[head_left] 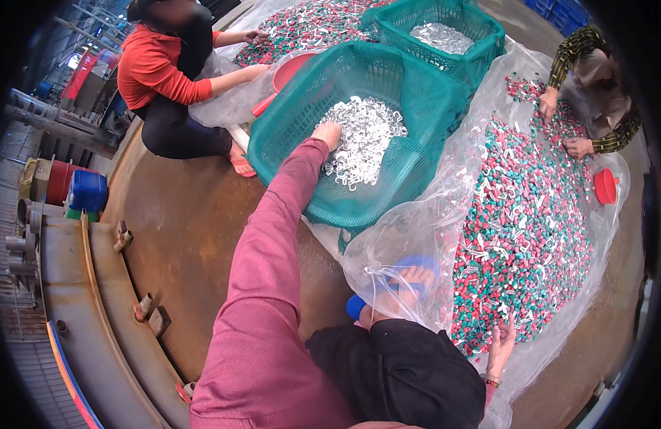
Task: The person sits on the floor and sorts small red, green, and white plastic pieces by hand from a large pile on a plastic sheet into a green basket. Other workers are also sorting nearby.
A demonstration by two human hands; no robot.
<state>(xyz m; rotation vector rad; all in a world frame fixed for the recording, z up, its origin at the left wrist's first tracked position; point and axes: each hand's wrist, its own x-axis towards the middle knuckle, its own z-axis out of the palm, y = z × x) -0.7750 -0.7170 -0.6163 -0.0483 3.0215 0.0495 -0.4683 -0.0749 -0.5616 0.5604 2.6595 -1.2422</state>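
Now, our left hand (pixel 329 134) curled over silvery hooks (pixel 366 143) in the green basket (pixel 286 146), grasp unclear, our right hand (pixel 500 346) spread loosely at the red-green heap (pixel 523 243), near right.

This looks like a factory or industrial workshop: at left, a long, grey, rust-marked metal structure (pixel 66 250) with short pipe stubs (pixel 143 306) borders a bare brown-stained floor (pixel 195 250), with a blue plastic drum (pixel 87 191) farther off. Bulk handling shows in the large green plastic basket (pixel 413 89) holding many small silvery curved pieces (pixel 363 136), and in the wide red, green and white heap (pixel 520 236) on clear plastic sheeting (pixel 427 232) at right. Two co-workers sit low at far left (pixel 162 68) and far right, near blue plastic crates (pixel 548 11).
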